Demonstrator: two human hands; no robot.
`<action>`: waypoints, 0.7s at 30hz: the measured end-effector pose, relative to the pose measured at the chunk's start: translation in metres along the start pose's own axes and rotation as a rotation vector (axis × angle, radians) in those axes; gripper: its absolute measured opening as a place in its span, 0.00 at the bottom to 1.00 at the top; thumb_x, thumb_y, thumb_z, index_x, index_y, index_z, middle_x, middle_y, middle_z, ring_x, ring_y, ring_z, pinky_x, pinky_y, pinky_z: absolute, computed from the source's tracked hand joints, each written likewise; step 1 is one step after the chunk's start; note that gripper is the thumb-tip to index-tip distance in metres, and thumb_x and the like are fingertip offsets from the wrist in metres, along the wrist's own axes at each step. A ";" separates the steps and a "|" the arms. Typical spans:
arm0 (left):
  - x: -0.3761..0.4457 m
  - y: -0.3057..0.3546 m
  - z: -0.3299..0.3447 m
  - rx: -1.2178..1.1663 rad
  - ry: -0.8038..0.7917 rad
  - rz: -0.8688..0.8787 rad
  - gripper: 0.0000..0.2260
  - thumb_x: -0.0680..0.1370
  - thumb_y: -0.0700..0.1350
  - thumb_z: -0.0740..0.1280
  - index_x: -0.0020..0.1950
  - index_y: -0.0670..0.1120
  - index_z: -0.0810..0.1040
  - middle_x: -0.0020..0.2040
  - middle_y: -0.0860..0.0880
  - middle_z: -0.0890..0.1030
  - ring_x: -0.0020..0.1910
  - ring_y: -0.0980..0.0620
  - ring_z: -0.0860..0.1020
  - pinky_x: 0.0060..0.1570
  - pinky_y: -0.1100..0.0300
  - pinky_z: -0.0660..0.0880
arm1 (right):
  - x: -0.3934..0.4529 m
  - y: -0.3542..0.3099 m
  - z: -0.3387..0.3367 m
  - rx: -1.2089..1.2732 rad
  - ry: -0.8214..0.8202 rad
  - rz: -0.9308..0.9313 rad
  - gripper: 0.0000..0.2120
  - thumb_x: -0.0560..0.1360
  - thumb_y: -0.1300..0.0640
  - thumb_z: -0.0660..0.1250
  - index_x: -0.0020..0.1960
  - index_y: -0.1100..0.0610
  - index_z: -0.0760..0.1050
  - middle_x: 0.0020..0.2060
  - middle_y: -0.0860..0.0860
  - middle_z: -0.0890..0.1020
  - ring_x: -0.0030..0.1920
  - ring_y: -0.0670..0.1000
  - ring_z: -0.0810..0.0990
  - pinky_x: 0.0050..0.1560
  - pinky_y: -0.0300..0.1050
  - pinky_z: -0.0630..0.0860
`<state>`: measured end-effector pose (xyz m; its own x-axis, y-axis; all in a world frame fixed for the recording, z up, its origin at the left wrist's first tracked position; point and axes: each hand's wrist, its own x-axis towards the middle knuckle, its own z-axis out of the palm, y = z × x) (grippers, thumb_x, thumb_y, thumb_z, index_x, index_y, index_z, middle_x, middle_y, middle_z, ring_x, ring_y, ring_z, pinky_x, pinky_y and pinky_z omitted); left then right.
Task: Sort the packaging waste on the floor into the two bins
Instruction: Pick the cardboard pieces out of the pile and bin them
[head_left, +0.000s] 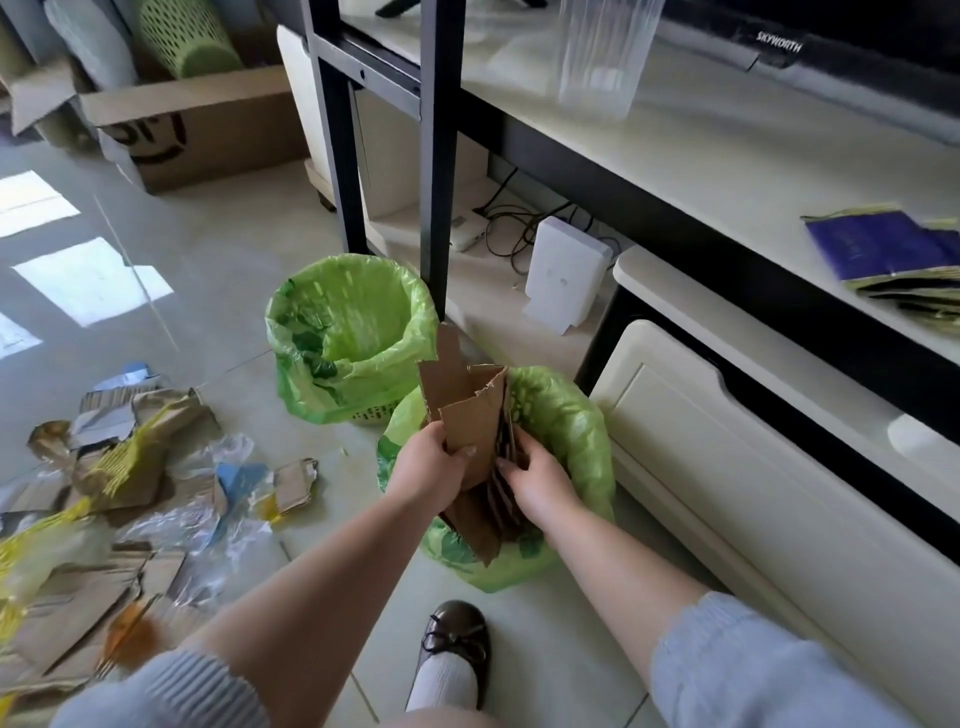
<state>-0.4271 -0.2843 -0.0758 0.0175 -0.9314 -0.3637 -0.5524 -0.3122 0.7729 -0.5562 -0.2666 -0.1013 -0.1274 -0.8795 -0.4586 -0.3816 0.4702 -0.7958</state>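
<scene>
The tiled floor (218, 249) fills most of my view, and at three o'clock runs a long cream TV cabinet (727, 499) with a dark television (831, 31) along its top at one o'clock. At eleven o'clock a big open cardboard box (208, 140) sits against the wall beside a green perforated basket (182, 36) lying on its side. At nine and eight o'clock the packaging waste (119, 499) lies spread over the floor: torn brown cardboard, clear plastic film, yellow netting and blue scraps, all jumbled and overlapping. Near the centre stand the two bins, each lined with a green plastic bag. The far bin (353, 332) is at twelve o'clock, just beside a black frame leg (441, 156), and I see nothing in it but the crumpled liner. The near bin (566, 431) stands just beside it at about four o'clock from it, close to the cabinet drawer front. Over the near bin's mouth I hold a bundle of cardboard pieces (472, 410), upright, its lower end down inside the liner and its torn top edge rising above the rim. My left hand (431, 462) grips the bundle from the left, fingers curled round it with the thumb across the front. My right hand (535, 478) clasps the striped pieces on the right side, fingers wrapped onto their edge. A white box-shaped device (566, 270) stands on the floor at one o'clock from the bins. My brown shoe (457, 639) and white sock show at six o'clock.
</scene>
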 end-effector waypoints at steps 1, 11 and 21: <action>0.001 -0.003 0.002 0.035 -0.003 0.003 0.12 0.76 0.42 0.65 0.59 0.45 0.76 0.52 0.45 0.82 0.50 0.45 0.78 0.50 0.56 0.75 | 0.003 0.002 0.002 -0.020 0.000 0.010 0.22 0.78 0.56 0.61 0.71 0.44 0.65 0.64 0.48 0.76 0.64 0.55 0.73 0.67 0.50 0.68; -0.037 -0.009 -0.045 -0.191 0.111 0.223 0.31 0.73 0.45 0.71 0.73 0.53 0.62 0.68 0.55 0.69 0.65 0.56 0.69 0.63 0.56 0.71 | -0.027 -0.024 -0.018 0.129 0.241 -0.195 0.22 0.77 0.57 0.64 0.70 0.51 0.67 0.66 0.48 0.74 0.66 0.48 0.72 0.63 0.40 0.68; -0.109 -0.110 -0.165 -0.403 0.325 -0.065 0.13 0.75 0.39 0.68 0.60 0.42 0.76 0.53 0.45 0.82 0.49 0.52 0.80 0.45 0.64 0.76 | -0.089 -0.097 0.085 0.138 -0.059 -0.554 0.11 0.76 0.64 0.65 0.54 0.51 0.75 0.48 0.44 0.79 0.51 0.44 0.78 0.57 0.36 0.73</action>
<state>-0.2304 -0.1795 -0.0352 0.3345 -0.8978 -0.2865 -0.1785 -0.3589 0.9162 -0.4303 -0.2278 -0.0164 0.1098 -0.9937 0.0233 -0.2530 -0.0507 -0.9661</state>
